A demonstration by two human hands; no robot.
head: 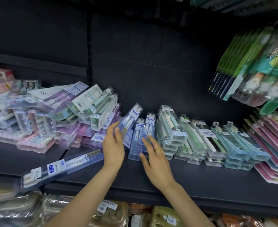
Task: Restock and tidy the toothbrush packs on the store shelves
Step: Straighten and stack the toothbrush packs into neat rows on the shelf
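On the dark shelf (192, 174), the left hand (113, 145) is spread with straight fingers, its fingertips touching the tilted blue toothbrush pack (128, 123) that leans toward 1 o'clock. The right hand (153, 153), wearing a gold ring (157, 149), is also spread loosely, fingers lying on the stack of blue packs (143, 136) just beside it at 3 o'clock. 1 long pack (61, 167) lies slanted at 8 o'clock, overhanging the shelf edge, with a jumbled pile of packs (66, 115) at 10 o'clock.
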